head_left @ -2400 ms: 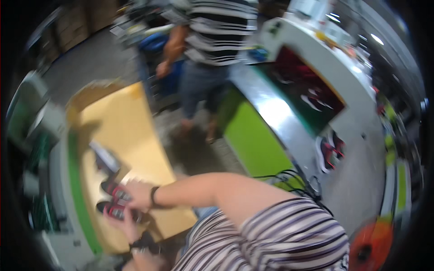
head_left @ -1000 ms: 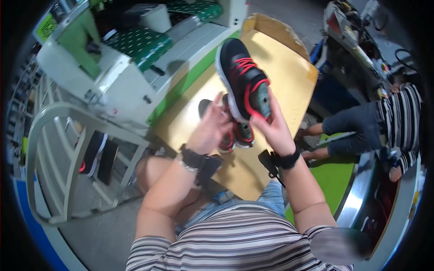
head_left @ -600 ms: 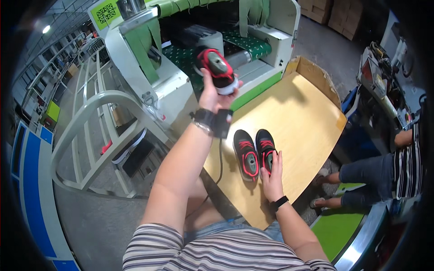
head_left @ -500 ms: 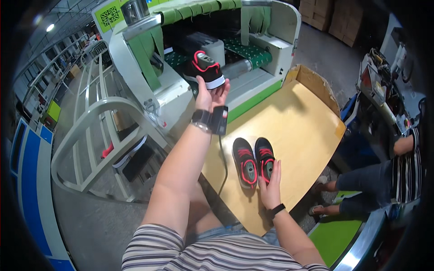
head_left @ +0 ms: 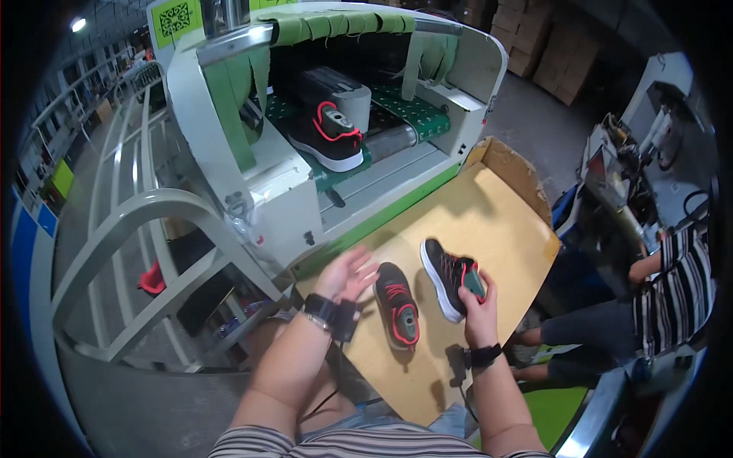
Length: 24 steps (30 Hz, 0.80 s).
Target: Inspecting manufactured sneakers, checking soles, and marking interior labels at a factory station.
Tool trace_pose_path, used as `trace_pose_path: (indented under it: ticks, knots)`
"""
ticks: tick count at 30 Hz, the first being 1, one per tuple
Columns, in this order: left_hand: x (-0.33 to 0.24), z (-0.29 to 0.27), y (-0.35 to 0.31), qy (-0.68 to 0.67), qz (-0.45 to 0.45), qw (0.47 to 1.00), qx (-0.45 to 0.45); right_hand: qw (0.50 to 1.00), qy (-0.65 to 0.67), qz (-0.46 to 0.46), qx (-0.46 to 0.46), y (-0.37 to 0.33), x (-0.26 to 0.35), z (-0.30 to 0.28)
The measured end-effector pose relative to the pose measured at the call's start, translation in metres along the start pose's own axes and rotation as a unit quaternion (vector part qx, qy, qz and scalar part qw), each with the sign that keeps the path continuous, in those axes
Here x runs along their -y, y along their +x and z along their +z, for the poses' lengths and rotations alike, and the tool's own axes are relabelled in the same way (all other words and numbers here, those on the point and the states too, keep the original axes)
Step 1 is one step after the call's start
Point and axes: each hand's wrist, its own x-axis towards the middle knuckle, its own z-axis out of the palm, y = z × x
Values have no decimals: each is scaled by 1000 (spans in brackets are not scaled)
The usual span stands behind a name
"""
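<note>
My right hand grips a black sneaker with red trim and a white sole at its heel end, tilted on its side above the tan board. A greenish-grey insert fills its collar. Beside it, a matching black sneaker with red laces stands on the board, sole down. My left hand holds nothing; its fingers are apart, just left of that standing sneaker's toe. A third such sneaker sits on the green conveyor belt at the machine's mouth, clear of both hands.
The white machine with green curtain strips rises beyond the tan board. A curved metal rail stands at the left. On the right, a person in a striped top is near a cluttered bench. Cartons are stacked far back.
My left hand has let go of a sneaker on the conveyor and come back over the board. My right hand has lifted and tilted one of the pair, moving it away from the other.
</note>
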Motion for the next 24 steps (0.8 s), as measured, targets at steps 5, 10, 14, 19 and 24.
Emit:
trace_pose_path:
  ticks: [5,10,14,19,24]
  knots:
    - [20,7,-6,256,154,954,-12,961,-14,-260,92,117,109,78]
    - [29,6,16,282,116,952,24,880,-308,-346,100,292,168,162]
    - [36,9,18,295,121,948,17,781,-555,-283,50,321,128,198]
    - [22,4,2,358,193,914,-15,753,-519,-351,204,219,75,191]
    - [44,-16,24,417,276,862,-79,760,-435,-168,452,65,31,94]
